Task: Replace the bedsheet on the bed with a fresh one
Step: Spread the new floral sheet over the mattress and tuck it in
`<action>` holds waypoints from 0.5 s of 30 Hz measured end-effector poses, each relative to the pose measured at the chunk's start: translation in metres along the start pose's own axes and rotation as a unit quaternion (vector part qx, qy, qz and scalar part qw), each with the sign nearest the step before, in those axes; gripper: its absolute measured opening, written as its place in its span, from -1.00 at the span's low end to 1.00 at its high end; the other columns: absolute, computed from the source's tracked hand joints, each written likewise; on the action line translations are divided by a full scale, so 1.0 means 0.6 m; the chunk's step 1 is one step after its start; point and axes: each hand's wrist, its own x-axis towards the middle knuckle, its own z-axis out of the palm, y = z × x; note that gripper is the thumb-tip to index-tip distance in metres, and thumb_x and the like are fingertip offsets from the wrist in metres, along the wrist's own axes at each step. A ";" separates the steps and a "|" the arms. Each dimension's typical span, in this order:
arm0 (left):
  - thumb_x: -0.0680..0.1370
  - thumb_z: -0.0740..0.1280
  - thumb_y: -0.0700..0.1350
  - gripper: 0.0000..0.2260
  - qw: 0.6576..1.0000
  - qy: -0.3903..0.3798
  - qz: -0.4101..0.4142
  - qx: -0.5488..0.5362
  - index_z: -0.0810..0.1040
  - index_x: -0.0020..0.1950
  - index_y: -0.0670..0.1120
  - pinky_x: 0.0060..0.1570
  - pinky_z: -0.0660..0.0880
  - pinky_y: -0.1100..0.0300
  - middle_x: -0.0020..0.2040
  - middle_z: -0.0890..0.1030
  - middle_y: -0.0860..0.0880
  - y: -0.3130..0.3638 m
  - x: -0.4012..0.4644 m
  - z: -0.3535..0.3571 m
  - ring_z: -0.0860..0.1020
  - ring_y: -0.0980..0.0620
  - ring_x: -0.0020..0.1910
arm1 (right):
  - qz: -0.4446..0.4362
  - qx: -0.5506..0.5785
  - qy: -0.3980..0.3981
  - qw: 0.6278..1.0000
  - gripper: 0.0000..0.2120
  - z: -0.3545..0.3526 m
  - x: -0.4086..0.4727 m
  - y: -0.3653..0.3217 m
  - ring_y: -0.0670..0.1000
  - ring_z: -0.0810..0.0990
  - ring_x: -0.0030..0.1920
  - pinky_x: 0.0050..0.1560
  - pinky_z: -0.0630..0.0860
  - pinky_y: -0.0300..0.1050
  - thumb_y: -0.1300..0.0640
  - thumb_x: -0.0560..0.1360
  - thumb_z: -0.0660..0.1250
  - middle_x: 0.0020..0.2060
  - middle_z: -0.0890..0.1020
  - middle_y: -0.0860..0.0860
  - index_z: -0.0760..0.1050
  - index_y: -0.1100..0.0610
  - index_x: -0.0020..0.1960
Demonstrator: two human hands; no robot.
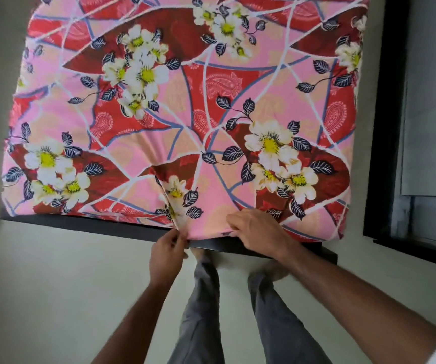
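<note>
A pink and red floral bedsheet [185,106] covers the mattress and fills the upper part of the head view. Its near edge hangs over the dark bed frame [93,227]. My left hand [168,252] pinches a bunched fold of the sheet's edge at the middle of the foot end. My right hand [256,229] lies just to the right, fingers curled over the sheet's edge against the frame. Creases fan out from the gripped spot.
I stand on a pale floor [54,285] at the foot of the bed, my legs in grey trousers [203,311] between my arms. A dark frame and a window or cabinet panel [432,127] run along the bed's right side.
</note>
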 end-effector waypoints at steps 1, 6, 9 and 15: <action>0.68 0.24 0.07 -0.66 1.000 -0.007 0.000 0.010 0.52 -0.24 -0.04 -0.37 0.59 -0.09 -0.31 0.64 0.05 -0.001 0.009 -0.006 0.63 0.11 -0.41 | 0.010 0.005 -0.014 1.000 -0.73 0.001 0.007 -0.001 0.07 0.53 -0.20 -0.26 0.45 -0.01 0.05 0.53 0.36 -0.26 0.54 -0.01 0.27 0.04 -0.17; 0.65 0.17 0.18 -0.58 0.972 -0.015 0.076 0.221 0.46 -0.27 -0.06 -0.33 0.51 0.05 -0.34 0.58 0.06 0.021 0.033 -0.047 0.60 -0.07 -0.30 | 0.045 0.056 -0.114 0.991 -0.81 -0.025 0.016 0.002 0.00 0.56 -0.16 -0.18 0.48 -0.05 0.02 0.55 0.33 -0.19 0.58 -0.10 0.31 -0.05 -0.12; 0.64 0.28 0.07 -0.77 0.955 0.081 0.184 0.217 0.45 -0.14 -0.02 -0.34 0.45 0.07 -0.19 0.53 0.04 0.027 0.056 -0.091 0.52 -0.07 -0.23 | 0.057 0.095 -0.107 0.988 -0.91 -0.033 0.026 -0.011 -0.05 0.56 -0.12 -0.14 0.51 -0.06 0.03 0.57 0.29 -0.12 0.58 -0.14 0.37 -0.06 -0.05; 0.47 0.49 -0.10 -0.62 0.874 0.112 0.305 0.361 0.53 0.26 -0.05 0.03 0.44 -0.11 0.21 0.52 -0.08 -0.034 0.148 -0.211 0.49 -0.18 0.14 | -0.020 -0.010 0.094 0.995 -0.77 0.027 0.142 -0.136 0.05 0.54 -0.03 -0.07 0.53 -0.01 -0.04 0.53 0.29 0.00 0.57 -0.01 0.46 0.08 0.09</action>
